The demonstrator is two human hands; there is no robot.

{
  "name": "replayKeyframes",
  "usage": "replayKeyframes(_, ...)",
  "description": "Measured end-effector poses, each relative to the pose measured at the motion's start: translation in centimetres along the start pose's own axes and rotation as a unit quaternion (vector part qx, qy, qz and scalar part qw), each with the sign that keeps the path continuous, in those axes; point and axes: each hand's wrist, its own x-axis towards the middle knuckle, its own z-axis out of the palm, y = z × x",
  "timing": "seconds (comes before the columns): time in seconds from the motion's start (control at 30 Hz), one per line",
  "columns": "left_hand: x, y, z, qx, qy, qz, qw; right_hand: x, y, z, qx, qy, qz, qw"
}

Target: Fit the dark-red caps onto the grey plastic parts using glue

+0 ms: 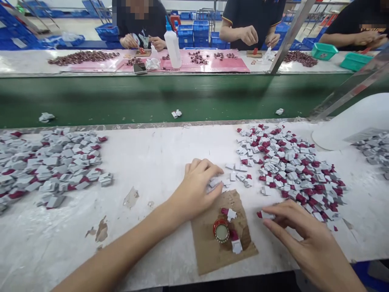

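My left hand (199,186) is closed round a grey piece (214,182), beside a few loose grey pieces (233,177). My right hand (299,227) pinches a small grey and dark red piece (267,215) between thumb and finger, just left of the right-hand pile (285,166). Between the hands lies a brown cardboard sheet (205,247). On it rest a bottle cap (221,231) with a red rim and two red and grey pieces, one above the cap (229,213) and one to its right (236,242).
Another pile of grey and red pieces (57,162) spreads over the left of the table (136,251). A large white container (352,121) stands at the right. Beyond the green conveyor (136,97), several people work at a bench with a white bottle (173,48) and green trays.
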Motion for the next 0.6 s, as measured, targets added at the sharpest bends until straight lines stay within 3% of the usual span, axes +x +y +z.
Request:
replayKeyframes(0.2,4.0,0.6,0.8,0.064,-0.004,0.018,0.998,-1.2,1.8,0.9,-0.028,0.024,-0.023,0.999)
replayKeyframes(0.33,5.7,0.9,0.7,0.052,-0.017,0.011,0.998,-1.2,2.3,0.7,-0.034,0.022,-0.046,0.998)
replayKeyframes(0.47,4.4,0.9,-0.3,-0.015,0.009,-0.009,1.000,-1.2,1.9,0.4,-0.011,0.036,-0.030,0.999)
replayKeyframes(0.6,1.5,0.5,-1.7,-0.185,0.020,-0.109,0.976,-1.2,1.6,-0.5,0.013,-0.020,-0.034,0.999)
